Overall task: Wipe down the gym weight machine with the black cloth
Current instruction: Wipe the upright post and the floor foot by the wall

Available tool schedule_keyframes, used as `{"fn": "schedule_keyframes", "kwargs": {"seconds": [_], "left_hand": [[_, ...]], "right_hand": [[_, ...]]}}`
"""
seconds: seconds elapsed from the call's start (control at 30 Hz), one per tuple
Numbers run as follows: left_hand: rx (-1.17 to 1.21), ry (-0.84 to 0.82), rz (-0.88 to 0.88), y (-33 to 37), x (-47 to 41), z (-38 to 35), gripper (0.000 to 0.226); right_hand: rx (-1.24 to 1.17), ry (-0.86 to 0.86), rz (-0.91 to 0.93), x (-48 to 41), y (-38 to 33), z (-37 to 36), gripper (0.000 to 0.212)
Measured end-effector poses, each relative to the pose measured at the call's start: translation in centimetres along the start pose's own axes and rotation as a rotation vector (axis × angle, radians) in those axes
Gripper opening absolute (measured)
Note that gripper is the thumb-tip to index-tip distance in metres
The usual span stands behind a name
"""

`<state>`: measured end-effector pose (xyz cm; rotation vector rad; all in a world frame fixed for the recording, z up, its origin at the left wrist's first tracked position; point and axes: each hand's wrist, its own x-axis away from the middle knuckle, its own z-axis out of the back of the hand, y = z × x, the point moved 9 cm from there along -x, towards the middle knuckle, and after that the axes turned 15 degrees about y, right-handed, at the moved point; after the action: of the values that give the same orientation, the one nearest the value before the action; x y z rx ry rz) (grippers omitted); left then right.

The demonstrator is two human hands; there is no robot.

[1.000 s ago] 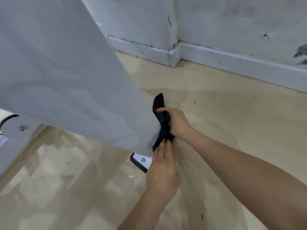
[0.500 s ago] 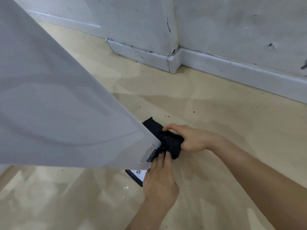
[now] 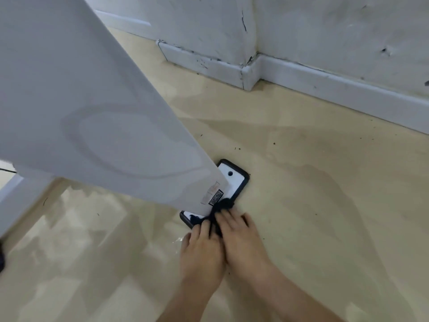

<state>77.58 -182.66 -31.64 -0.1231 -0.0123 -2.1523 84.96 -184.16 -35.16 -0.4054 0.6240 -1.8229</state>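
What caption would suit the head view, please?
Wiping: left hand and right hand press black cloth onto white foot plate.

Left hand (image 3: 202,249) and right hand (image 3: 241,240) hide most of the black cloth (image 3: 223,204).

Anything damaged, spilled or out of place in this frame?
Nothing odd on the white gym machine panel. The white painted wall has a dark crack near its corner, the white baseboard below is scuffed, and dark specks dot the glossy beige floor.
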Motion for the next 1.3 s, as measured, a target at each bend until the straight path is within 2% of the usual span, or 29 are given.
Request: {"fn": "schedule_keyframes", "kwargs": {"seconds": [0.07,0.17,0.23,0.3,0.4,0.47,0.5,0.57,0.63,0.7,0.77,0.87,0.97,1.03,1.1,1.13,1.23,1.3], "left_hand": [[-0.033,-0.016,-0.009,-0.5,1.1,0.5,0.045],[0.104,0.061,0.138,-3.5,1.2,1.7,0.054],[0.199,0.162,0.286,-6.1,-0.1,2.6,0.067],[0.294,0.114,0.373,-7.4,-1.4,1.6,0.069],[0.367,-0.006,0.243,-5.4,-2.1,-1.1,0.057],[0.408,0.032,0.193,-4.7,-0.8,-1.9,0.06],[0.476,0.064,0.242,-5.3,0.0,-1.8,0.062],[0.568,0.174,0.398,-7.6,1.1,-0.6,0.049],[0.618,0.261,0.65,-10.7,1.0,0.4,0.032],[0.673,0.305,0.804,-12.3,0.2,0.7,0.024],[0.641,0.283,0.733,-11.8,-1.0,1.1,0.029],[0.54,0.13,0.483,-9.1,-1.9,-0.1,0.048],[0.496,0.186,0.205,-5.8,-0.8,0.2,0.057],[0.441,0.125,0.074,-3.8,1.2,-0.5,0.071],[0.415,0.036,0.083,-4.0,2.0,-2.2,0.086],[0.462,0.035,0.154,-4.7,1.5,-2.6,0.088],[0.801,0.102,0.493,-6.8,-2.1,-2.7,0.072],[0.796,0.095,0.509,-6.3,-3.8,-2.4,0.063]], "right_hand": [[-0.016,0.054,0.032,0.8,-2.3,0.0,0.053],[-0.171,0.064,-0.043,-0.3,-2.2,1.9,0.039],[-0.222,0.142,-0.125,-1.6,-0.3,3.1,0.045],[-0.112,0.15,-0.152,-1.7,0.2,2.7,0.057],[0.003,-0.05,-0.111,1.4,-2.5,-1.1,0.079],[0.007,-0.097,-0.041,2.6,-4.2,-1.9,0.076],[-0.049,-0.084,-0.01,2.1,-4.8,-1.5,0.068],[-0.066,-0.046,0.095,0.7,-5.9,-0.8,0.058],[-0.055,0.06,0.199,-1.1,-7.8,-0.2,0.059],[0.061,0.035,0.242,-1.8,-9.4,-1.5,0.062],[0.213,-0.021,0.261,-2.1,-9.6,-3.1,0.061],[0.34,0.025,0.285,-1.6,-7.6,-3.0,0.055],[0.298,0.143,0.308,0.4,-6.0,-1.5,0.044],[0.274,0.173,0.274,1.0,-4.9,0.1,0.048],[0.206,0.113,0.186,0.5,-3.7,0.8,0.06],[0.157,0.094,0.151,0.4,-3.2,0.8,0.061],[0.057,0.147,0.056,0.3,-2.7,0.8,0.063],[-0.01,0.153,-0.003,0.6,-2.5,0.5,0.061]]}}
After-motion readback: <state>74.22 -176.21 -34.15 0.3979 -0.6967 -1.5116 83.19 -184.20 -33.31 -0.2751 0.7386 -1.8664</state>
